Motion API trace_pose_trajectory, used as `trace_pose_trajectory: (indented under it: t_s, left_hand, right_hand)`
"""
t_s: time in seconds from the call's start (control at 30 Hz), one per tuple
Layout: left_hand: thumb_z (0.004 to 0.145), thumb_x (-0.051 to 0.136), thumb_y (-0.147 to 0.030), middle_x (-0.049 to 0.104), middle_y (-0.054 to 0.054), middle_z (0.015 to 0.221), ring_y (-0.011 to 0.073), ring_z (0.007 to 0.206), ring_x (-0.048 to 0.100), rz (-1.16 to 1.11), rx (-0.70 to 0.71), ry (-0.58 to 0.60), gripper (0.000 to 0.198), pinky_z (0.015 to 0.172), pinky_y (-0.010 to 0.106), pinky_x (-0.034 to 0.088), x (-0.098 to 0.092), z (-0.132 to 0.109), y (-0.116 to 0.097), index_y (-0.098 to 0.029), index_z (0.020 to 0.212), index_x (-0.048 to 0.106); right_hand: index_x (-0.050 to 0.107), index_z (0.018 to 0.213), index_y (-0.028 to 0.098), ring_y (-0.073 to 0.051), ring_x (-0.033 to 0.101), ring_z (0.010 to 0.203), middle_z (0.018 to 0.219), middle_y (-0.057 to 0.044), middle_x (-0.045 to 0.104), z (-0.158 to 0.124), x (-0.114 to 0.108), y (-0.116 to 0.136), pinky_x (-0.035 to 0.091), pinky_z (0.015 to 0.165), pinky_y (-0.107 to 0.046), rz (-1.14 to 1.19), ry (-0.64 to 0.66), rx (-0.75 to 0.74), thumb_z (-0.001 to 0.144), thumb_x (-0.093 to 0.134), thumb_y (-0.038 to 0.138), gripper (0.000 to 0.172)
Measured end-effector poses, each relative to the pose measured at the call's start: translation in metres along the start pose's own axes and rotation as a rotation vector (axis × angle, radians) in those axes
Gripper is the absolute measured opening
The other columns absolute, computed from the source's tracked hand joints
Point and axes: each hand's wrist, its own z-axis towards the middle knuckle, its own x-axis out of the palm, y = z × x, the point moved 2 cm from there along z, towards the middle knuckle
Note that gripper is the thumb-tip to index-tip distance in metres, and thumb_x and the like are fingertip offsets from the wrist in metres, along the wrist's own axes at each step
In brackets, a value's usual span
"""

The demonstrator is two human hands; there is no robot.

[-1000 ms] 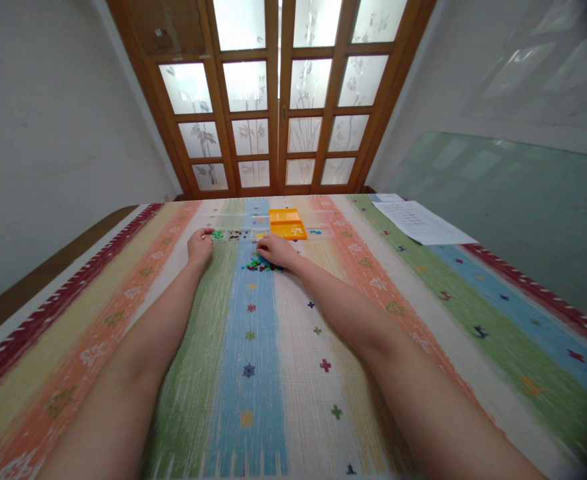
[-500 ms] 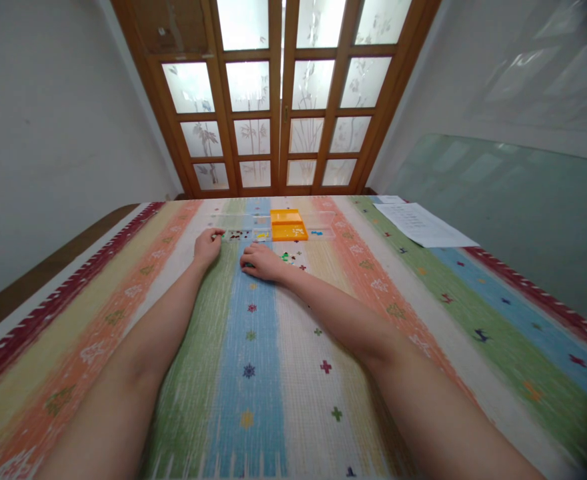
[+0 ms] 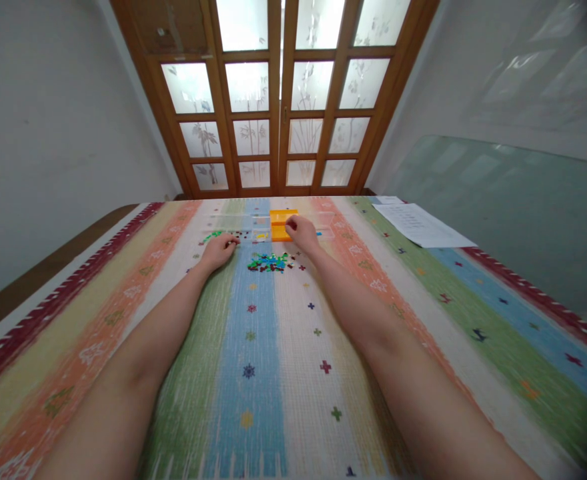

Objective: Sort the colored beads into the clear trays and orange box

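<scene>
My right hand (image 3: 303, 235) is over the open orange box (image 3: 283, 215), its fingertips pinched together; whatever they hold is too small to make out. My left hand (image 3: 219, 251) is at the near edge of the left clear box, beside dark red pieces (image 3: 243, 235). Its fingers are drawn together, and anything in them is hidden. Between the hands, on the cloth, lies a pile of small green, blue and dark red pieces (image 3: 269, 263). Green pieces (image 3: 212, 235) lie behind my left hand, yellow ones (image 3: 262, 235) in a small clear compartment, and blue ones (image 3: 318, 233) right of the orange box.
A striped, patterned tablecloth (image 3: 253, 400) covers the table. Printed paper sheets (image 3: 418, 223) lie at the far right. Beyond the table stand wooden doors with frosted panes (image 3: 306, 85). A greenish glass panel (image 3: 503, 200) leans along the right wall.
My right hand has gone from the pile up and right to the orange box, uncovering the pile. My left hand has shifted right and slightly nearer, uncovering the green pieces.
</scene>
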Motion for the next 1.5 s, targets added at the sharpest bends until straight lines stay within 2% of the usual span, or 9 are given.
trace_pose_trajectory:
  t_s: [0.17, 0.3, 0.4, 0.5, 0.8, 0.97, 1.1, 1.33, 1.5]
  left_hand:
    - [0.094, 0.054, -0.029, 0.077, 0.006, 0.109, 0.0240, 0.102, 0.069, 0.000, 0.066, 0.063, 0.028, 0.095, 0.038, 0.052, 0.002, -0.001, -0.010, -0.023, 0.104, 0.079]
    - [0.093, 0.055, -0.030, 0.076, 0.006, 0.105, 0.0219, 0.091, 0.068, 0.004, 0.114, 0.131, 0.028, 0.087, 0.035, 0.053, 0.000, -0.003, -0.024, -0.022, 0.105, 0.079]
    - [0.092, 0.058, -0.031, 0.075, 0.005, 0.101, 0.0202, 0.086, 0.066, -0.004, 0.167, 0.195, 0.027, 0.083, 0.032, 0.053, -0.001, -0.004, -0.036, -0.022, 0.105, 0.079]
    - [0.091, 0.059, -0.029, 0.074, 0.004, 0.102, 0.0199, 0.091, 0.067, -0.031, 0.226, 0.247, 0.025, 0.087, 0.032, 0.052, -0.002, -0.005, -0.047, -0.023, 0.103, 0.079]
    - [0.088, 0.063, -0.030, 0.071, 0.005, 0.101, 0.0234, 0.100, 0.066, -0.018, 0.245, 0.310, 0.018, 0.097, 0.037, 0.051, 0.003, -0.005, -0.060, -0.024, 0.095, 0.078]
    - [0.087, 0.064, -0.029, 0.070, 0.005, 0.096, 0.0235, 0.097, 0.064, 0.019, 0.219, 0.258, 0.013, 0.095, 0.037, 0.049, 0.011, -0.004, -0.058, -0.024, 0.089, 0.076]
    - [0.087, 0.064, -0.031, 0.068, 0.006, 0.092, 0.0240, 0.092, 0.063, 0.089, 0.152, 0.172, 0.012, 0.088, 0.037, 0.049, 0.013, -0.004, -0.053, -0.024, 0.084, 0.074]
    - [0.093, 0.059, -0.031, 0.068, 0.008, 0.094, 0.0243, 0.089, 0.062, 0.134, 0.024, -0.021, 0.016, 0.083, 0.037, 0.048, 0.006, -0.002, -0.041, -0.021, 0.089, 0.072]
    - [0.093, 0.056, -0.030, 0.068, 0.008, 0.092, 0.0241, 0.087, 0.061, 0.152, -0.039, -0.042, 0.019, 0.083, 0.036, 0.048, 0.004, -0.002, -0.030, -0.021, 0.088, 0.072]
  right_hand:
    - [0.069, 0.090, 0.019, -0.021, 0.058, 0.079, 0.087, -0.007, 0.069, -0.002, -0.024, -0.045, 0.041, 0.073, -0.031, -0.127, -0.184, 0.236, 0.089, 0.055, 0.020, 0.015]
    - [0.067, 0.087, 0.020, -0.023, 0.057, 0.084, 0.089, -0.009, 0.068, -0.008, -0.025, -0.054, 0.041, 0.076, -0.033, -0.189, -0.236, 0.261, 0.091, 0.052, 0.022, 0.016]
    - [0.068, 0.089, 0.020, -0.024, 0.057, 0.088, 0.092, -0.009, 0.069, -0.008, -0.019, -0.047, 0.042, 0.080, -0.034, -0.209, -0.235, 0.211, 0.093, 0.050, 0.022, 0.018]
    - [0.069, 0.093, 0.020, -0.025, 0.058, 0.092, 0.095, -0.010, 0.069, -0.007, -0.008, -0.031, 0.042, 0.085, -0.036, -0.205, -0.184, 0.113, 0.094, 0.050, 0.021, 0.019]
    - [0.073, 0.101, 0.019, -0.026, 0.059, 0.095, 0.098, -0.010, 0.072, -0.024, 0.023, 0.026, 0.040, 0.089, -0.036, -0.129, 0.111, -0.238, 0.098, 0.055, 0.024, 0.018]
    - [0.074, 0.099, 0.019, -0.024, 0.058, 0.092, 0.094, -0.009, 0.071, -0.032, 0.037, 0.045, 0.039, 0.087, -0.034, -0.140, 0.263, -0.389, 0.097, 0.058, 0.024, 0.018]
    - [0.075, 0.097, 0.019, -0.024, 0.057, 0.094, 0.094, -0.009, 0.070, -0.032, 0.041, 0.045, 0.040, 0.088, -0.034, -0.137, 0.296, -0.417, 0.097, 0.058, 0.024, 0.018]
    - [0.078, 0.104, 0.019, -0.023, 0.059, 0.103, 0.106, -0.009, 0.072, -0.035, 0.040, 0.051, 0.042, 0.096, -0.036, -0.055, 0.395, -0.497, 0.096, 0.060, 0.023, 0.019]
    - [0.080, 0.105, 0.021, -0.024, 0.062, 0.107, 0.113, -0.009, 0.075, -0.040, 0.044, 0.060, 0.042, 0.102, -0.038, 0.001, 0.464, -0.605, 0.102, 0.058, 0.030, 0.024]
